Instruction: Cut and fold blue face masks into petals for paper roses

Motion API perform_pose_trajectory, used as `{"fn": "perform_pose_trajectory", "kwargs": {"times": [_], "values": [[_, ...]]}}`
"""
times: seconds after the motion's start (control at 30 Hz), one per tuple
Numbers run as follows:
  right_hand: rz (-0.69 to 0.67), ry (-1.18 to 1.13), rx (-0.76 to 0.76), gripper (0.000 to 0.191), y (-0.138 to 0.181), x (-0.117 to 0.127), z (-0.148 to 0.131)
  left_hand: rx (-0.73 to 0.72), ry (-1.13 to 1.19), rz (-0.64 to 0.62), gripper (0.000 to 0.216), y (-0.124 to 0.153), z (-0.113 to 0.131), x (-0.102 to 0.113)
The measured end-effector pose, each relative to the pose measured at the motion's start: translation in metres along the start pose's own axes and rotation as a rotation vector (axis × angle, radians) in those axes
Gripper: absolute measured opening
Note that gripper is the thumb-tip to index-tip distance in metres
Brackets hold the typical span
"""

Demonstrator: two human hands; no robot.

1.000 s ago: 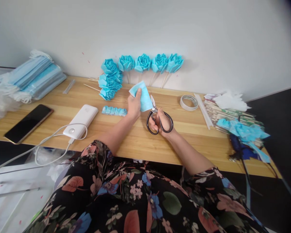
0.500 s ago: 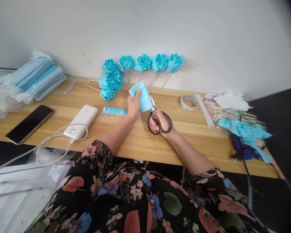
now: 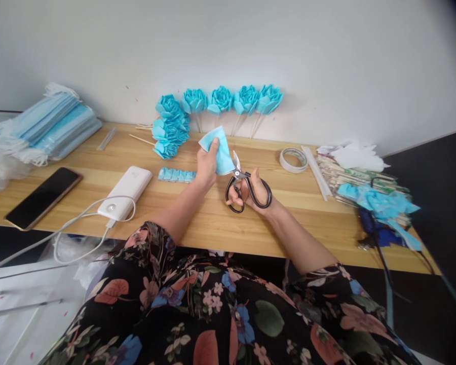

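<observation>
My left hand [image 3: 207,161] pinches a folded piece of light blue mask fabric [image 3: 223,152], thumb on top, above the wooden table. In my right hand [image 3: 251,190] are scissors [image 3: 237,174] with black loop handles, my fingers through the loops. The scissor blades are spread, with the fabric's lower right corner at them; whether the corner lies between the blades is hard to see. Left of my left wrist lies a strip of small folded blue pieces [image 3: 177,175]. Behind my hands, several blue fabric flowers [image 3: 220,100] on sticks lean against the wall.
More blue flowers [image 3: 170,126] lie stacked at the back left. Farther left are a pile of masks [image 3: 53,119], a phone [image 3: 43,197] and a white power bank [image 3: 125,190] with its cable. To the right are a tape roll [image 3: 293,160], white strips [image 3: 316,172], sticks and blue scraps [image 3: 380,200].
The scissors' handles and blades have spread wider, and my right thumb has lifted. My left hand still holds the fabric. The whole view has shifted slightly.
</observation>
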State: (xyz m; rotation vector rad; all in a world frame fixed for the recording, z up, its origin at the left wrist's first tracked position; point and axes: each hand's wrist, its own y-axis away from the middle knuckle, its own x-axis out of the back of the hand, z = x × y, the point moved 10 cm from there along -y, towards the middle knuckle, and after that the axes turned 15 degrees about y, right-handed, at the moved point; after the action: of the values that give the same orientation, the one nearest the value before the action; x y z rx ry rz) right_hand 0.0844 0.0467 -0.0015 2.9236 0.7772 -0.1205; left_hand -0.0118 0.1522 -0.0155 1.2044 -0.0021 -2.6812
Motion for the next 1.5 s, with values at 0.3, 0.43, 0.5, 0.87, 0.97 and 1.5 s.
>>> {"fn": "perform_pose_trajectory", "kwargs": {"times": [0.3, 0.43, 0.5, 0.87, 0.97, 1.5], "values": [[0.011, 0.024, -0.005, 0.073, 0.002, 0.005, 0.001, 0.020, -0.030, -0.041, 0.032, 0.000, -0.004, -0.004], [0.024, 0.008, 0.005, 0.070, 0.002, 0.010, 0.002, 0.058, -0.043, -0.056, 0.033, 0.006, -0.006, -0.007], [0.034, 0.009, 0.003, 0.071, 0.002, 0.012, 0.002, 0.067, -0.046, -0.067, 0.033, 0.009, -0.007, -0.010], [0.022, 0.029, 0.003, 0.068, 0.003, 0.009, -0.002, 0.047, 0.004, -0.030, 0.033, 0.004, -0.001, -0.006], [0.017, 0.029, 0.011, 0.071, 0.002, 0.009, -0.003, 0.058, -0.005, -0.054, 0.033, 0.007, -0.004, -0.008], [0.062, 0.021, 0.025, 0.070, 0.002, 0.014, -0.004, 0.043, -0.020, -0.020, 0.027, 0.013, -0.005, -0.007]]}}
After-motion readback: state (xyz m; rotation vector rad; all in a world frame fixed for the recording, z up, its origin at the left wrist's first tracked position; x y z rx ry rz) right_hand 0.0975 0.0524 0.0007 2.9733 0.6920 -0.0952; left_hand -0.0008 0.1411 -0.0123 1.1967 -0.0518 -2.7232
